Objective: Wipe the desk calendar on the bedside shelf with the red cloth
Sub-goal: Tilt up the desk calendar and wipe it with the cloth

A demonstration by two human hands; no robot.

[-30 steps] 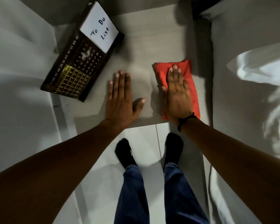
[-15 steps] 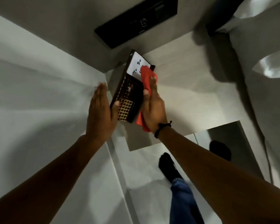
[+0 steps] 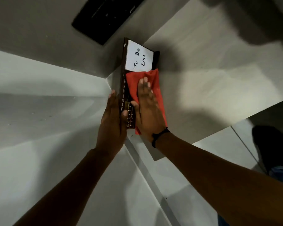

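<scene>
The desk calendar (image 3: 123,88) is a dark board with month names, gold number tiles and a white "To Do List" pad at its far end. It stands on the pale bedside shelf (image 3: 211,82), against the wall corner. My left hand (image 3: 113,121) holds its left edge, thumb on the front. My right hand (image 3: 147,110) lies flat on the red cloth (image 3: 157,92) and presses it against the calendar's face, just below the white pad. The cloth hides most of the calendar's middle.
A black panel (image 3: 104,18) is fixed to the wall above the calendar. White walls meet at the corner on the left. Grey floor tiles and my dark sock (image 3: 268,147) show below the shelf edge at the right.
My right hand carried the red cloth from the shelf onto the calendar and now presses it flat there. My left hand moved from the shelf to grip the calendar's left edge.
</scene>
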